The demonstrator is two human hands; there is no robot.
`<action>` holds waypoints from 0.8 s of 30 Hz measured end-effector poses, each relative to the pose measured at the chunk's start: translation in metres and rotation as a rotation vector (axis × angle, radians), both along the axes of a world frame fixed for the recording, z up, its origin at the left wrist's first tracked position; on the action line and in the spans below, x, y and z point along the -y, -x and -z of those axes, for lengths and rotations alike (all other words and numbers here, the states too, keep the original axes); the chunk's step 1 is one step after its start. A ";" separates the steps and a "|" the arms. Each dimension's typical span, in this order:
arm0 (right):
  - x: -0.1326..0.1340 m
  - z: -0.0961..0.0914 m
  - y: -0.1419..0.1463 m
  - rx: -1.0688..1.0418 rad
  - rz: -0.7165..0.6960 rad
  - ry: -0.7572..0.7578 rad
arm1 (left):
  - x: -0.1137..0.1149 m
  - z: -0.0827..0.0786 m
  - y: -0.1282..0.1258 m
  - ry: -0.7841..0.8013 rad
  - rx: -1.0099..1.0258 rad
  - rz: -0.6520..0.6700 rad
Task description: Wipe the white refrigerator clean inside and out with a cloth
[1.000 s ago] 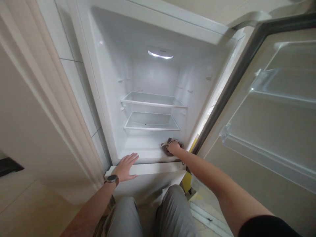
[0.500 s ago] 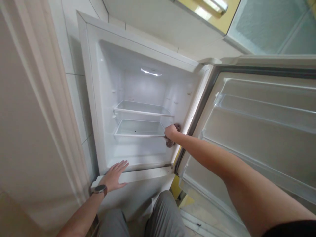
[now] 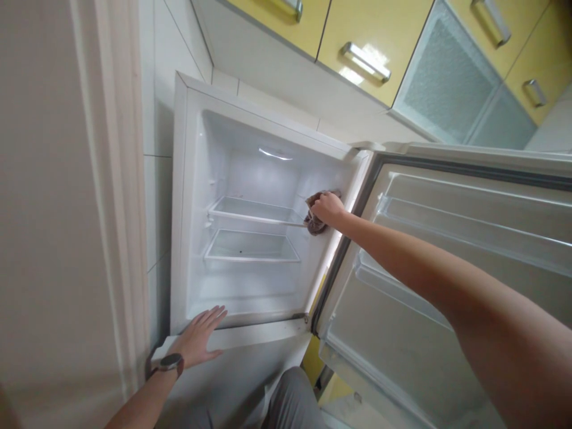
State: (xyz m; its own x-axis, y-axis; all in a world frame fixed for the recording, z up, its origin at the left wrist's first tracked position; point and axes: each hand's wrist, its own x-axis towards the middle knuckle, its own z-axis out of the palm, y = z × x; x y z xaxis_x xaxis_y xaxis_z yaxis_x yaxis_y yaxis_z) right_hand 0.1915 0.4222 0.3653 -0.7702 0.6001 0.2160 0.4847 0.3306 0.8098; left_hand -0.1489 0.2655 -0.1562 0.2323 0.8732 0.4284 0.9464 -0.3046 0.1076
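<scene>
An open white fridge with two glass shelves is in front of me, its inside bare but for the fittings. My right hand is closed round a crumpled brown cloth and presses it to the inner right wall, beside the right end of the upper shelf. Below that sits the lower shelf, with a small dark speck on it. My left hand, wearing a watch on the wrist, rests flat with fingers spread on the fridge's lower front edge at the left.
The fridge door stands swung out to the right, with clear door racks and a grey seal. Yellow cabinets with metal handles hang above. A pale door frame and tiled wall lie close on the left.
My right hand has moved the cloth up along the right wall, from the lower shelf's level to the upper shelf's. My left hand stays on the edge. The view has tilted upward.
</scene>
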 end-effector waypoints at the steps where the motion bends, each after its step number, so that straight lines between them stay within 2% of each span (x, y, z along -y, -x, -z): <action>1: 0.003 -0.007 0.000 -0.002 -0.014 -0.050 | 0.000 0.001 0.000 -0.002 -0.001 0.003; 4: 0.007 -0.025 -0.004 -0.074 0.014 -0.145 | -0.001 0.003 0.001 -0.009 -0.003 0.003; 7: 0.004 -0.029 -0.012 -0.169 0.069 -0.149 | -0.001 0.005 0.001 -0.014 0.007 0.000; 11: -0.008 -0.016 -0.017 -0.163 0.022 -0.163 | 0.000 0.003 0.000 -0.008 0.009 -0.008; 18: -0.023 0.005 -0.014 -0.198 0.006 -0.085 | 0.006 -0.007 -0.003 0.046 -0.015 -0.020; 24: -0.020 0.032 -0.010 -0.165 0.052 0.024 | 0.005 -0.002 -0.002 0.038 -0.010 -0.007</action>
State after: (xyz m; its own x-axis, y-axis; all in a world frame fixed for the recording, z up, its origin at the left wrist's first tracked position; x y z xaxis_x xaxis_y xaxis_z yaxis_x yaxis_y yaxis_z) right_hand 0.2014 0.4421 0.3336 -0.6932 0.6445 0.3226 0.6276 0.3198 0.7098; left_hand -0.1470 0.2605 -0.1540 0.2306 0.8904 0.3924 0.9495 -0.2940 0.1092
